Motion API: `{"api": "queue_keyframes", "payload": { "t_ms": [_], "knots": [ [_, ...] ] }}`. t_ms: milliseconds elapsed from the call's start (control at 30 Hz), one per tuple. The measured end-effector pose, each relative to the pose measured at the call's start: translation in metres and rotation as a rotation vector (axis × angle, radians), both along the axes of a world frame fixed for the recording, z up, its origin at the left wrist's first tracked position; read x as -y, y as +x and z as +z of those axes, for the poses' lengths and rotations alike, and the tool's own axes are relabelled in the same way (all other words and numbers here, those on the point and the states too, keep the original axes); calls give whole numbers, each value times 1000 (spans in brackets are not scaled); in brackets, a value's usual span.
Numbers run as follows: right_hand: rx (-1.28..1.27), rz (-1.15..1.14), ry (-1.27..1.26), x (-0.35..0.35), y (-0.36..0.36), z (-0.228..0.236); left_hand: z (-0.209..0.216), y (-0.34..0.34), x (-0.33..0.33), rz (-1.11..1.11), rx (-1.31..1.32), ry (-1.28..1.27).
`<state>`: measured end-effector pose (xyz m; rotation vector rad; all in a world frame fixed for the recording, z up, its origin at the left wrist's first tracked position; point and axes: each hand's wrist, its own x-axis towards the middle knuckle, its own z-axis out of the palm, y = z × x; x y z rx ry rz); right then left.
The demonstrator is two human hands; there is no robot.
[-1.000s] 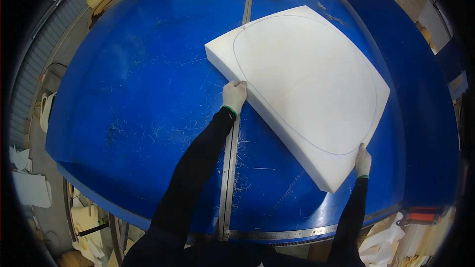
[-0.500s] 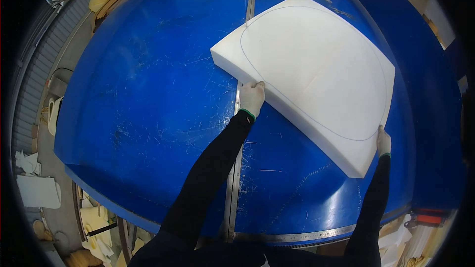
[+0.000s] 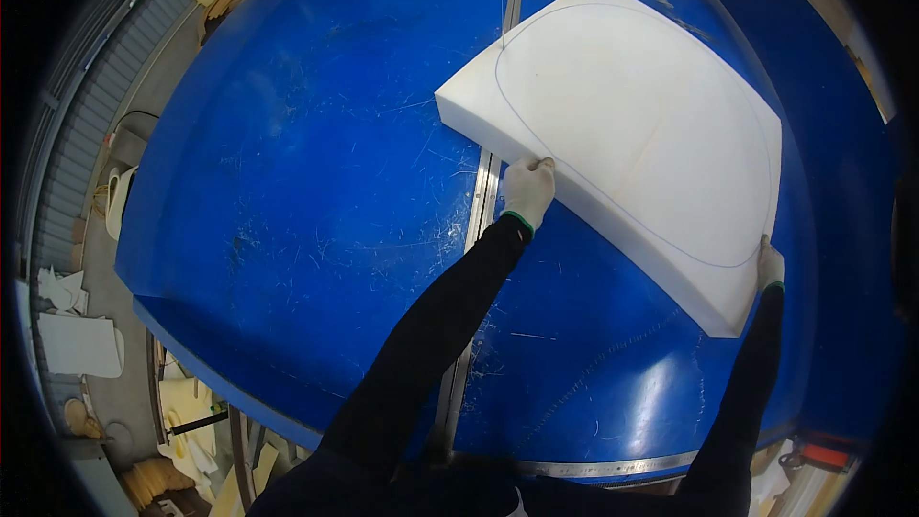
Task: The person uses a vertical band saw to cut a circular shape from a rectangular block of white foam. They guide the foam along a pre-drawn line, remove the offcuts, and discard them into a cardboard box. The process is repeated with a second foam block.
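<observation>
A thick white foam block (image 3: 641,134) lies on the blue table, its flat top marked with a thin curved blue outline. My left hand (image 3: 529,186), in a pale glove with a green cuff, grips the block's near left edge, thumb on top. Gloved likewise, my right hand (image 3: 770,265) holds the block's right side close to its near corner; some of its fingers are hidden. A thin upright wire (image 3: 502,0) meets the far left edge of the block, near the drawn line.
A metal strip (image 3: 479,201) runs across the scratched blue table (image 3: 316,163). Along the near edge is a metal ruler (image 3: 613,468). A raised blue panel (image 3: 814,67) stands at right. Foam offcuts (image 3: 81,345) lie on the floor at left.
The view has shifted, so table, block and hands appear farther right. Both hands keep their hold on the foam block; any slide of it along the table is small.
</observation>
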<state>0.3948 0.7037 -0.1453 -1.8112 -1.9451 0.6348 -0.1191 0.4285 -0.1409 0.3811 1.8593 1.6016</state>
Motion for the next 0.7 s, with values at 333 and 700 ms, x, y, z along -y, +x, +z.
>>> {"api": "queue_keyframes", "payload": {
  "t_ms": [333, 700],
  "knots": [
    [486, 117, 1, -69, 2, -11, 18, 13, -8, 31, -68, -13],
    [530, 196, 132, -81, -9, -5, 22, 16, -12, 85, -45, 25]
  ]
}}
